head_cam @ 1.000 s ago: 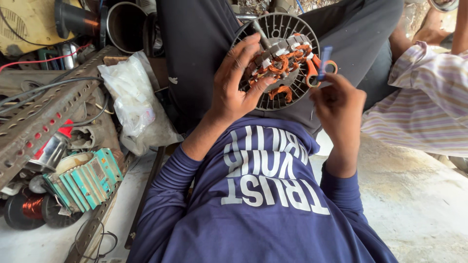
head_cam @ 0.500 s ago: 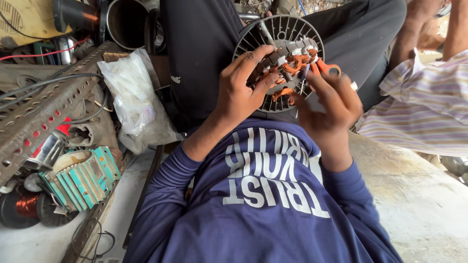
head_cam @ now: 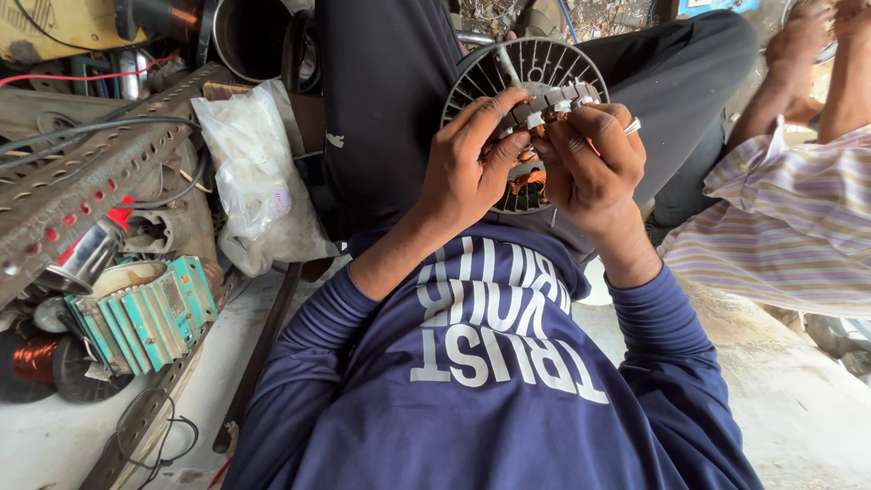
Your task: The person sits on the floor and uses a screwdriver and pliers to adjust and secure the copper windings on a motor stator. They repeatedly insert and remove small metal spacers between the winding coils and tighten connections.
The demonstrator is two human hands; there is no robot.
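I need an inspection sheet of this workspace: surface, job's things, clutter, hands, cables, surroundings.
Surface: pale dusty floor.
Job's things: round finned motor stator with copper windings, resting on the person's lap.
Clutter: teal finned motor housing, plastic bag, copper wire spool, perforated metal angle.
Hands: left hand and right hand both grip the stator.
Cables: red wire, black cables.
Surroundings: another person's striped sleeve at right.

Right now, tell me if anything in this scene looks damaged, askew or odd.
Nothing looks damaged. The left hand and right hand both grip the round motor stator with copper windings. To the left, a perforated metal bar lies slanted over jumbled parts.
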